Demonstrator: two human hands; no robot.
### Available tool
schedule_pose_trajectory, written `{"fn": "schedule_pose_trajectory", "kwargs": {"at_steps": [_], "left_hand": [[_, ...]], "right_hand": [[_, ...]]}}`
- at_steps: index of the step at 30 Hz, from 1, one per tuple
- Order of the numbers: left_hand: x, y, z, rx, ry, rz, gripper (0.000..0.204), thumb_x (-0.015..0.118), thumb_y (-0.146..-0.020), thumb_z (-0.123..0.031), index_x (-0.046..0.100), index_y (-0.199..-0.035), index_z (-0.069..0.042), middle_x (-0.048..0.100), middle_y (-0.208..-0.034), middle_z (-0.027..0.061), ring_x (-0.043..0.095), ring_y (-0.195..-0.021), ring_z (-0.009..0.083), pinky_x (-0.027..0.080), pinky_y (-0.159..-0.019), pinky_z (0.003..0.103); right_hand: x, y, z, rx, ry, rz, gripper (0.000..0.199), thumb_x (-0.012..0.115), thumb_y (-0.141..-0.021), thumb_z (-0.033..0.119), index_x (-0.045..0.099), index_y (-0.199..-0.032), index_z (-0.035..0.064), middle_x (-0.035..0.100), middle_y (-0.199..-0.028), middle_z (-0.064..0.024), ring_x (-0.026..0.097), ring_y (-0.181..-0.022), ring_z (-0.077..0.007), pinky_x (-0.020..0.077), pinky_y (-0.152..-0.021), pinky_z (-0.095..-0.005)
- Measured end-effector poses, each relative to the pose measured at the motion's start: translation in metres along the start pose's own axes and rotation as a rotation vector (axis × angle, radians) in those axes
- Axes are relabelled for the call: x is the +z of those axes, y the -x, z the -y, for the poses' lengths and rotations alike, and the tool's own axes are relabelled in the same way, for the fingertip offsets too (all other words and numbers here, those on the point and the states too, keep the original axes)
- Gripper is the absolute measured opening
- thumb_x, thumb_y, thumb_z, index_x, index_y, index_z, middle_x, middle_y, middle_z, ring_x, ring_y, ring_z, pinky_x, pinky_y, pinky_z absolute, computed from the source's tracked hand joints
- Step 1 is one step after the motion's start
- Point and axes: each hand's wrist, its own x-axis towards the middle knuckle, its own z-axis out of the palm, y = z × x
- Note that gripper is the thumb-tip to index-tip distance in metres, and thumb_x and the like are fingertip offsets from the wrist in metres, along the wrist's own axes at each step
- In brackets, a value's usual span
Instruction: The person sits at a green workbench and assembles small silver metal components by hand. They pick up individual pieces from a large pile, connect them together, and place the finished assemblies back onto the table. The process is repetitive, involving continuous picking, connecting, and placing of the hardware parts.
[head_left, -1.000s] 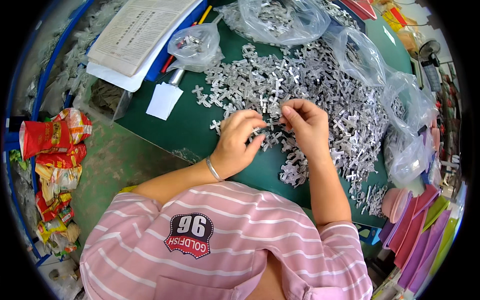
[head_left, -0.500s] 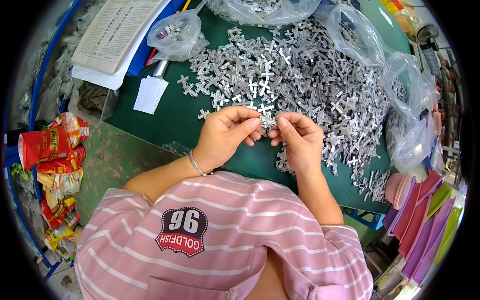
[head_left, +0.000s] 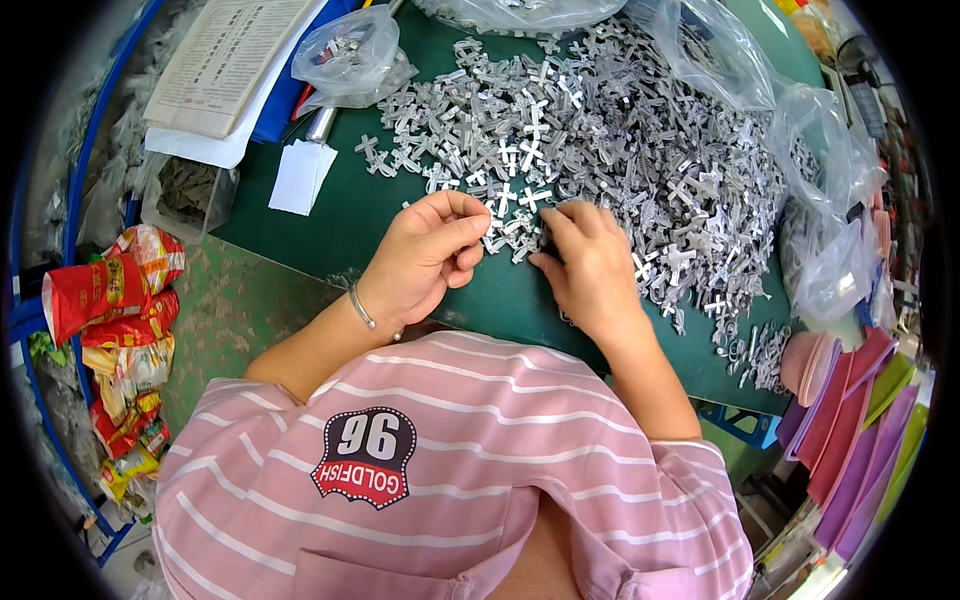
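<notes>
A large heap of small silver-grey metal crosses [head_left: 640,130] spreads over the green table [head_left: 290,245]. My left hand [head_left: 425,250] is held just off the heap's near edge, thumb and index finger pinched together. Whatever may be between those fingertips is too small or hidden to make out. At the near edge of the heap, my right hand [head_left: 590,265] reaches down with bent fingers, its thumb and index finger apart. A few loose crosses [head_left: 515,235] lie between the two hands, beside the right fingertips.
Clear plastic bags [head_left: 825,190] border the heap at the right and back. A small knotted bag [head_left: 350,60], white paper slips [head_left: 302,178] and a printed sheet [head_left: 230,65] lie at the left. Beyond the right edge stand coloured bins [head_left: 850,430]; red packets [head_left: 110,295] hang at the left.
My hands were together over a metal cross; now they are apart. The left has drawn back to the left, while the right has lowered to the heap's edge.
</notes>
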Motion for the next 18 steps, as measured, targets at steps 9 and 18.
{"fn": "schedule_pose_trajectory", "kwargs": {"at_steps": [9,18], "left_hand": [[0.008,0.005,0.01,0.052,-0.347,0.02,0.02,0.058,-0.082,-0.004,0.052,-0.101,0.001,0.054,-0.079,0.0042,0.046,-0.057,0.0048,0.035,-0.042,0.017],[0.016,0.002,0.013,0.027,-0.402,0.063,0.015,0.057,-0.083,-0.005,0.056,-0.096,0.003,0.061,-0.081,0.0095,0.047,-0.053,0.0046,0.036,-0.043,0.016]], "right_hand": [[0.0,0.011,0.0,0.456,-0.807,-0.064,0.016,0.062,-0.076,0.0,0.062,-0.092,0.0013,0.062,-0.082,-0.007,0.06,-0.073,-0.0142,0.0461,-0.066,-0.0236],[-0.007,0.013,0.003,0.574,-1.205,-0.05,0.018,0.06,-0.082,0.004,0.061,-0.099,-0.001,0.062,-0.082,-0.0032,0.058,-0.072,-0.0085,0.0455,-0.061,-0.0192]]}}
